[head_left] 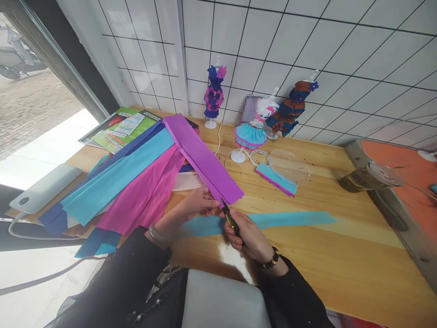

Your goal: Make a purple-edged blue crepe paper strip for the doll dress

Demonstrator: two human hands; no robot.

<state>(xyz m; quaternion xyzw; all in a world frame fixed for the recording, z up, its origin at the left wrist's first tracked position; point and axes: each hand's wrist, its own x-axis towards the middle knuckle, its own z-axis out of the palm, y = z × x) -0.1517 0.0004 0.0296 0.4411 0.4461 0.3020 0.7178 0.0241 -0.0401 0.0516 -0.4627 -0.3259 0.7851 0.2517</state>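
A long folded purple strip point(205, 159) lies slantwise over blue strips point(136, 172) and a crumpled pink strip point(143, 193). Its near end is at my left hand point(201, 202), whose fingers pinch the lower corner. My right hand point(247, 234) is closed round small black-and-yellow snips point(231, 221), with the tips touching the purple strip's near edge. Beneath both hands, a light blue strip point(293, 220) stretches across the wooden table point(324, 264). Whether the blades are apart is too small to tell.
Three small dressed stands, in navy and pink point(214, 93), turquoise point(251, 135) and brown point(293, 109), line the tiled wall. A tape roll point(259, 158), folded strips point(276, 178) and a cup point(362, 177) are to the right. A white device point(46, 187) and leaflets point(119, 130) sit left.
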